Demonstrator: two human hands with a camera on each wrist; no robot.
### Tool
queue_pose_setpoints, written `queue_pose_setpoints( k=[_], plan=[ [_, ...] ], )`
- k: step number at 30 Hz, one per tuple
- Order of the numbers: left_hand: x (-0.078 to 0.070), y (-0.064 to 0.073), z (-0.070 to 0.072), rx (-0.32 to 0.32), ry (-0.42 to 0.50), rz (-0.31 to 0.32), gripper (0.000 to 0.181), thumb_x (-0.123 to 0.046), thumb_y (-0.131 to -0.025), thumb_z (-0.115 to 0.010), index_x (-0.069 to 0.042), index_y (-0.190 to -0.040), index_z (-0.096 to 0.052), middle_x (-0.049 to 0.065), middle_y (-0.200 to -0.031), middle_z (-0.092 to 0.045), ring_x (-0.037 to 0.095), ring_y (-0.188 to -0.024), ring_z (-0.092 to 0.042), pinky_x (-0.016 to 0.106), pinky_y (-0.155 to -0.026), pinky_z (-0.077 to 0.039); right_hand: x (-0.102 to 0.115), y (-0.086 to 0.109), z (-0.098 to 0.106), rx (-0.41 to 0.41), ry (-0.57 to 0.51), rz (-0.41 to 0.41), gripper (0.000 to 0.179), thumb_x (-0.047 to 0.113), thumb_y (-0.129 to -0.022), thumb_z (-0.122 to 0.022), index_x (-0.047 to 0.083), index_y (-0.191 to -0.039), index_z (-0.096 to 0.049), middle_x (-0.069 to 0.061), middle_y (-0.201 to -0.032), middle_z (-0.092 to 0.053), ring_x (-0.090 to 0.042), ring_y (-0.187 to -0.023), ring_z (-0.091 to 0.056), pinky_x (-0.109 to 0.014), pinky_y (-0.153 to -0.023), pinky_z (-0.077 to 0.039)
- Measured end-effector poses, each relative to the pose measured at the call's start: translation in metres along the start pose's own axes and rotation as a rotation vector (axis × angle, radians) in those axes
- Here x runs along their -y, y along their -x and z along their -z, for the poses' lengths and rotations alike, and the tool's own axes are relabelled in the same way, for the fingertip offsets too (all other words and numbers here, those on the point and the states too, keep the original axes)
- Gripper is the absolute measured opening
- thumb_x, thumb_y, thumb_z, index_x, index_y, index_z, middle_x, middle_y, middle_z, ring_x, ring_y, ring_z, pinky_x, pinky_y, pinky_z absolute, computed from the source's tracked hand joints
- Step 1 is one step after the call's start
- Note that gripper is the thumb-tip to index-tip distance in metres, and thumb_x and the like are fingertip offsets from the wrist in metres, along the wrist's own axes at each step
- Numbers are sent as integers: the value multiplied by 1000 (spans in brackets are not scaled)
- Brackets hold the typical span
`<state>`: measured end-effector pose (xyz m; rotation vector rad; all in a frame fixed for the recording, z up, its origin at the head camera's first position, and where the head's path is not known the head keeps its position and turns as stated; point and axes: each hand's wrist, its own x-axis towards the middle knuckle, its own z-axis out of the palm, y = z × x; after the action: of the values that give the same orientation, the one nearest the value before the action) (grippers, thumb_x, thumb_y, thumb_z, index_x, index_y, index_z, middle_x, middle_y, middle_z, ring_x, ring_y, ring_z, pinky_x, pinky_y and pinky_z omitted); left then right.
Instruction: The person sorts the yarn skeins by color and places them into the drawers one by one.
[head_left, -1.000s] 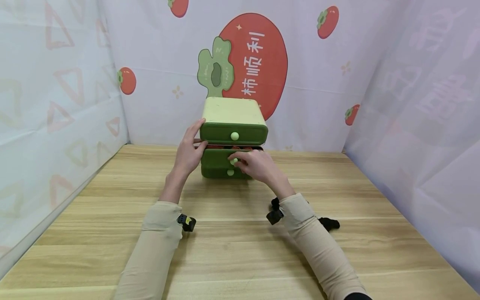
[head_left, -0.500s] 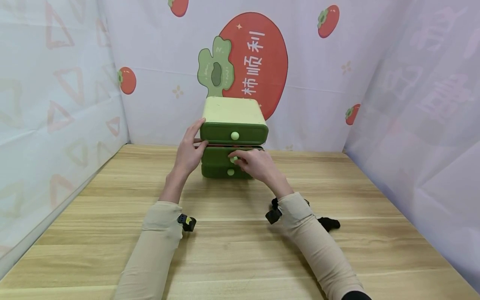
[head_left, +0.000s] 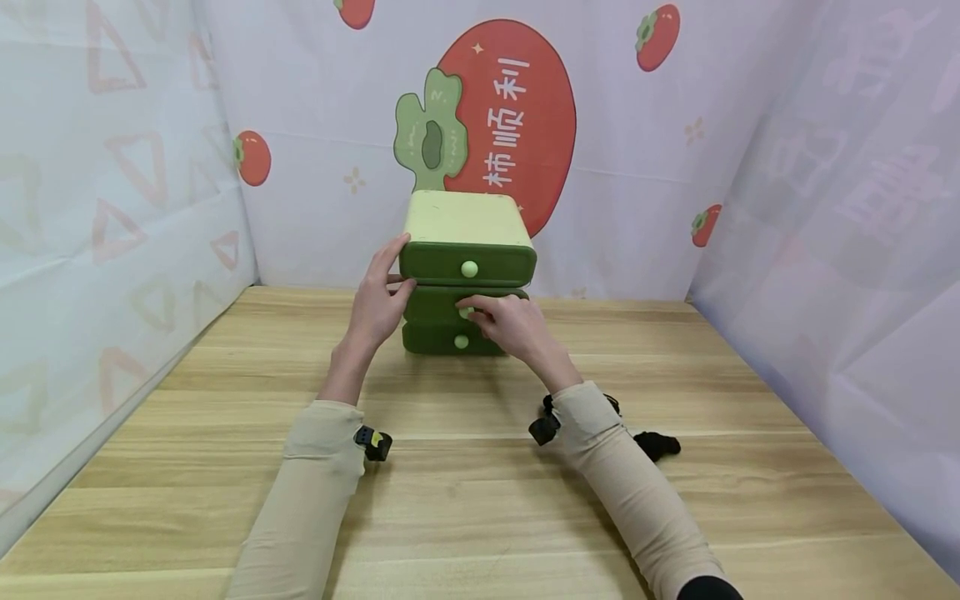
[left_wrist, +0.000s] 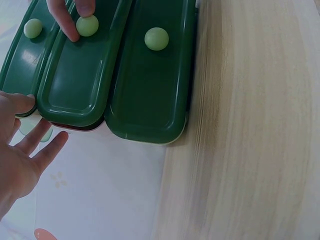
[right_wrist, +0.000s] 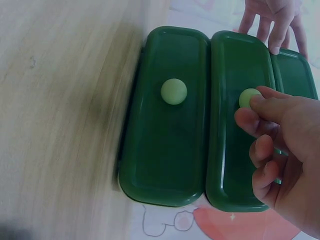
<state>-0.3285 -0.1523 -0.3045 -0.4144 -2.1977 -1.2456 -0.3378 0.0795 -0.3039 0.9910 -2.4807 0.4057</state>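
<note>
A small three-drawer cabinet [head_left: 467, 218] with a cream top and dark green fronts stands on the table. My right hand [head_left: 510, 325] pinches the pale green knob [right_wrist: 247, 97] of the middle drawer [head_left: 429, 307] between thumb and index finger, its other fingers bent. At the cabinet's left side, my left hand [head_left: 378, 300] rests with spread, mostly straight fingers, the thumb at the top drawer's [head_left: 435, 263] lower edge. The middle front juts slightly past its neighbours in the left wrist view. The bottom drawer [head_left: 427, 339] is closed, its round knob [left_wrist: 156, 39] untouched.
The wooden table [head_left: 450, 500] stretches in front of the cabinet. A printed cloth backdrop [head_left: 322, 208] hangs close behind, with cloth walls on both sides. Small black cameras [head_left: 377, 445] sit on both wrists. A black strap end [head_left: 657, 446] shows beside the right forearm.
My right hand has pushed the middle drawer inward; the gap above it, which showed red contents, has closed up in the head view. The left hand keeps its place.
</note>
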Motion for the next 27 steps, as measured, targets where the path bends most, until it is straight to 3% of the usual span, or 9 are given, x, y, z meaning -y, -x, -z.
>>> queue_pose_setpoints(
  k=[9,18,27],
  plan=[
    [0,0,-1,-1,16,13,68,-6,-92,-56,-45,-142,-32,-11,-147,-31,25,-100,-60,39,-83,-53,-2,-2,-4,-7,13,-35,22,27,-93,-59,34,-113,-67,13,-59,-55,-5,-49,-47,-26,-44,-33],
    [0,-1,0,-4,3,17,68,-4,-91,-57,-43,-142,-32,-9,-148,-32,26,-100,-61,39,-83,-53,-6,0,-6,-8,-30,55,24,25,-91,-62,29,-114,-68,9,-61,-57,-6,-52,-48,-24,-47,-37],
    [-2,0,0,3,-8,14,69,-4,-92,-57,-44,-142,-31,-7,-148,-31,27,-101,-60,40,-83,-53,-6,3,-8,111,-50,106,20,26,-89,-64,26,-108,-71,9,-77,-66,-7,-55,-50,-23,-52,-41]
  ],
)
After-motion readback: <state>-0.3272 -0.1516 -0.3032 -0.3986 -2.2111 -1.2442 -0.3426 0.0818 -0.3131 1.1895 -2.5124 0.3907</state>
